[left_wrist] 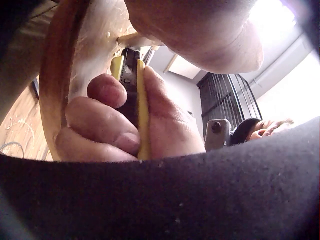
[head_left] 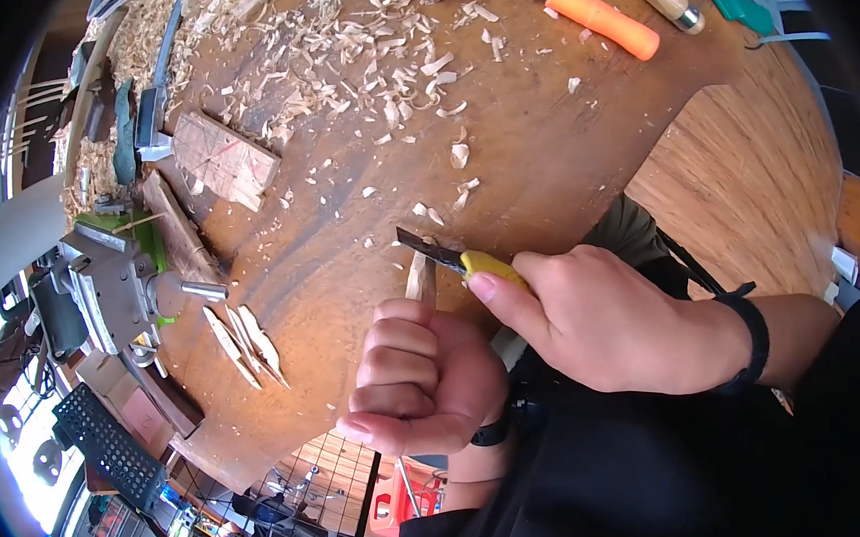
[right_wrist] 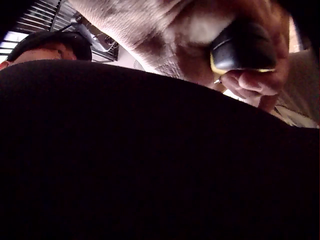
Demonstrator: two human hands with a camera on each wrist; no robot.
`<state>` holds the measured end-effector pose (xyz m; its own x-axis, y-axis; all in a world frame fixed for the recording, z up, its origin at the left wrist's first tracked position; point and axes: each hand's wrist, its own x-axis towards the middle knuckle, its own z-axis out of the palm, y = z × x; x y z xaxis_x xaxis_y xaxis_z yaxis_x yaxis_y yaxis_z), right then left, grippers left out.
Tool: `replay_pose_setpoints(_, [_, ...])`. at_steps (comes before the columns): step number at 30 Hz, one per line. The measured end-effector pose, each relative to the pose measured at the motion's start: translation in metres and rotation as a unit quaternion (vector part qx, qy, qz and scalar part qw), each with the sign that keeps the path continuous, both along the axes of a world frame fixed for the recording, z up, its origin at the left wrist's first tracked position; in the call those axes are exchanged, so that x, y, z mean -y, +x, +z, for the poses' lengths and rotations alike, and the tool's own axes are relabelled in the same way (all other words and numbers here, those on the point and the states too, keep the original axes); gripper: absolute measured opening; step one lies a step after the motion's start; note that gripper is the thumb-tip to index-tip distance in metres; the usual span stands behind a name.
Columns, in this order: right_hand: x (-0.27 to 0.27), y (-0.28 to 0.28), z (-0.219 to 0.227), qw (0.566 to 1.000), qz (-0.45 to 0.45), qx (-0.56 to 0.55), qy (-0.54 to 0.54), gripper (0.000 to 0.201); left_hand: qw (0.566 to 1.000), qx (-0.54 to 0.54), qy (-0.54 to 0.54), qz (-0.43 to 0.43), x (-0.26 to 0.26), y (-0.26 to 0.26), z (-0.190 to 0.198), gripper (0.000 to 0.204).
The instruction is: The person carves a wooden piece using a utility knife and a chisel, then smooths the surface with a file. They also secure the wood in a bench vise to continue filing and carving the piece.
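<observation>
My left hand (head_left: 423, 381) grips a thin stick of pale wood (head_left: 416, 280), its fingers curled round the lower part and hiding it. The top end of the stick sticks out above the fist. A yellow utility knife (head_left: 489, 266) is held in my right hand (head_left: 633, 325), with the thumb along its handle. The dark blade (head_left: 429, 251) lies across the stick near its top end. In the left wrist view, the fingers wrap the yellow and black knife body (left_wrist: 143, 115). The black butt of the knife (right_wrist: 244, 50) shows in the right wrist view.
Wood shavings (head_left: 392, 79) litter the far part of the brown table (head_left: 326, 203). Several carved slivers (head_left: 248, 341) lie at left, near a metal vise (head_left: 114, 289). A flat board (head_left: 225, 158) lies farther back. An orange-handled tool (head_left: 603, 21) rests at the far edge.
</observation>
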<state>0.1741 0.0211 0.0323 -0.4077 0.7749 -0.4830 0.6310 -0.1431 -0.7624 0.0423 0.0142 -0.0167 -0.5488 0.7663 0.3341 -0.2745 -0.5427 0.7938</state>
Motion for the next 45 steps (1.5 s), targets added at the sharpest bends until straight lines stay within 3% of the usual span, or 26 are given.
replay_pose_setpoints(4, [-0.003, -0.001, 0.006, 0.995, -0.063, 0.014, -0.075, 0.058, 1.000, 0.013, -0.004, 0.013, -0.003, 0.002, 0.003, 0.050])
replay_pose_setpoints(11, [-0.009, -0.010, 0.002, 0.991, -0.087, 0.025, -0.098, 0.057, 0.999, 0.014, 0.035, -0.005, 0.005, 0.001, -0.007, 0.052])
replay_pose_setpoints(13, [-0.006, -0.011, 0.003, 0.990, -0.089, 0.019, -0.110, 0.048, 0.998, 0.005, 0.060, -0.014, 0.006, 0.003, -0.006, 0.051])
replay_pose_setpoints(17, [0.000, -0.007, -0.003, 0.992, -0.095, 0.000, -0.077, 0.050, 0.996, 0.075, -0.012, 0.057, 0.010, -0.004, -0.006, 0.050])
replay_pose_setpoints(19, [-0.004, 0.000, -0.005, 0.983, -0.104, -0.060, -0.140, 0.052, 0.987, 0.128, -0.043, 0.085, 0.008, -0.013, -0.008, 0.050])
replay_pose_setpoints(22, [-0.001, 0.002, -0.007, 0.984, -0.121, -0.086, -0.098, 0.062, 0.984, 0.037, -0.103, 0.137, 0.010, -0.015, -0.009, 0.049])
replay_pose_setpoints(28, [0.000, 0.010, -0.006, 0.986, -0.111, -0.075, -0.100, 0.061, 0.953, 0.008, -0.218, 0.209, 0.013, -0.008, -0.002, 0.044])
replay_pose_setpoints(29, [-0.001, 0.011, -0.005, 0.986, -0.106, -0.080, -0.098, 0.061, 0.967, -0.051, -0.207, 0.141, 0.024, -0.019, -0.006, 0.039])
replay_pose_setpoints(32, [-0.002, 0.016, -0.004, 0.988, -0.086, -0.066, -0.109, 0.060, 0.947, -0.073, -0.280, 0.138, 0.030, -0.018, -0.001, 0.027])
replay_pose_setpoints(33, [-0.002, 0.017, -0.005, 0.988, -0.089, -0.074, -0.104, 0.060, 0.959, -0.009, -0.269, 0.090, 0.035, -0.022, 0.000, 0.010])
replay_pose_setpoints(34, [-0.001, 0.018, -0.006, 0.987, -0.093, -0.080, -0.100, 0.059, 0.959, -0.012, -0.267, 0.094, 0.037, -0.023, 0.002, 0.010])
replay_pose_setpoints(36, [-0.002, 0.020, -0.007, 0.988, -0.086, -0.081, -0.103, 0.058, 0.939, -0.085, -0.327, 0.069, 0.038, -0.025, 0.003, 0.012])
replay_pose_setpoints(38, [-0.003, 0.023, -0.007, 0.988, -0.083, -0.081, -0.106, 0.057, 0.939, -0.094, -0.325, 0.060, 0.039, -0.027, 0.002, 0.021])
replay_pose_setpoints(40, [-0.004, 0.026, -0.006, 0.988, -0.076, -0.073, -0.112, 0.055, 0.919, -0.196, -0.334, 0.070, 0.039, -0.026, 0.003, 0.023])
replay_pose_setpoints(41, [-0.003, 0.027, -0.006, 0.988, -0.075, -0.076, -0.112, 0.055, 0.919, -0.198, -0.333, 0.071, 0.040, -0.026, 0.002, 0.023])
replay_pose_setpoints(43, [-0.002, 0.031, -0.005, 0.989, -0.076, -0.078, -0.100, 0.053, 0.864, -0.371, -0.330, 0.085, 0.045, -0.027, 0.000, 0.034])
replay_pose_setpoints(44, [-0.002, 0.033, -0.005, 0.989, -0.076, -0.080, -0.100, 0.053, 0.863, -0.373, -0.330, 0.085, 0.046, -0.027, 0.003, 0.034])
replay_pose_setpoints(45, [-0.002, 0.034, -0.005, 0.991, -0.070, -0.075, -0.082, 0.052, 0.819, -0.449, -0.350, 0.068, 0.047, -0.027, 0.005, 0.042])
